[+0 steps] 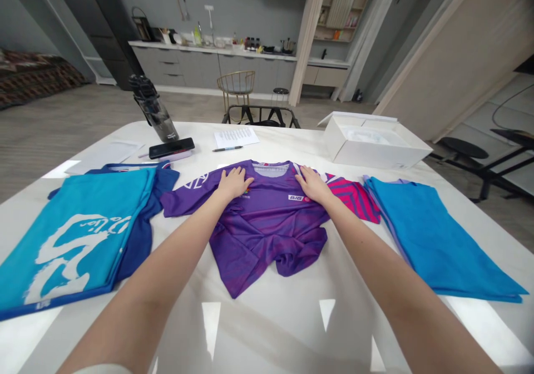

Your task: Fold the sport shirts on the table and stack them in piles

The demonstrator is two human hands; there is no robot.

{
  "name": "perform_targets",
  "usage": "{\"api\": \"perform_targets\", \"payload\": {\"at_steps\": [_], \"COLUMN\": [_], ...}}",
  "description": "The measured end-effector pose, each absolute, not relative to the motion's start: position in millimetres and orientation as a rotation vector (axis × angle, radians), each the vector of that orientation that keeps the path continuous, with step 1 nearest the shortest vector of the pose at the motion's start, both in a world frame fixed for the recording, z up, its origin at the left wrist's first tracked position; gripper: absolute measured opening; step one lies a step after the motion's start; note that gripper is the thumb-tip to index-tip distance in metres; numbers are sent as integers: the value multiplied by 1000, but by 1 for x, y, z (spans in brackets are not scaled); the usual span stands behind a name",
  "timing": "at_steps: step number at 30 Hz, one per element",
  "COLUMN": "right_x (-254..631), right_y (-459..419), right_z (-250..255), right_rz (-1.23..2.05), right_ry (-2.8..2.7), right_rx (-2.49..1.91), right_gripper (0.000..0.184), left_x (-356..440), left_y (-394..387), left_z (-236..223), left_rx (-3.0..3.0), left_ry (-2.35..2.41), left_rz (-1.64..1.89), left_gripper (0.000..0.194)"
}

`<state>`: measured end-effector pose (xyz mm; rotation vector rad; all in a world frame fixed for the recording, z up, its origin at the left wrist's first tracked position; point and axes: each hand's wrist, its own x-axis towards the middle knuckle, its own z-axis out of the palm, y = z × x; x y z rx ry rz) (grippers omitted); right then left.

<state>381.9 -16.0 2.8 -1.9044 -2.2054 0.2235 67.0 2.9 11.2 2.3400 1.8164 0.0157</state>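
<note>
Two bare hands lie on a purple short-sleeved shirt (pixel 271 210) with one pink-striped sleeve, in the middle of a shiny white bench (pixel 267 332). The left hand (pixel 234 185) is by one side of the neck hole, and the right hand (pixel 314 185) is by the other. Their fingers look loose and spread on the cloth, not gripping it. The top of the shirt is nearly flat, but the bottom is bunched up. To smooth it well, it would help to press lightly, stroke out from the middle, and pull the bottom edge straight so no folds hide under. A white cardboard box (pixel 371 152) sits beyond the pink sleeve, its lid up, with something pale inside; I can't tell what. A tall see-through bottle (pixel 160 120) with a black top stands far off on the left. What it holds is too hard to see.
</note>
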Motion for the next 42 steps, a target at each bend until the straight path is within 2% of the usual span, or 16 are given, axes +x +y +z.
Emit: {"api": "perform_targets", "payload": {"at_steps": [3, 9, 12, 24, 34, 39, 42], "right_x": [356, 338, 340, 343, 347, 337, 329], "right_y": [-11, -5, 9, 70, 100, 76, 53], "right_z": [-7, -17, -15, -14, -16, -5, 2], "right_rz": [321, 252, 259, 246, 159, -173, -135], "right_ry": [-2257, -2292, -2280, -2266, -2279, -2191, -2230], "right_rx": [-1970, -2024, -2049, -2031, -2026, -1922, -1874], "right_gripper": [74, 87, 89, 86, 83, 64, 55], "left_x": [75, 70, 68, 64, 64, 75, 90], "left_y": [2, 8, 24, 69, 100, 77, 55], "left_z": [7, 4, 2, -13, -18, -4, 2], "left_rx": [2354, 2256, 2220, 2316, 2360, 2592, 2666], "left_ry": [1754, 1761, 1829, 1888, 1866, 1811, 1692], "left_rz": [-8, -70, -56, 120, 133, 326, 347], "left_gripper": [78, 97, 100, 89, 83, 60, 47]}}
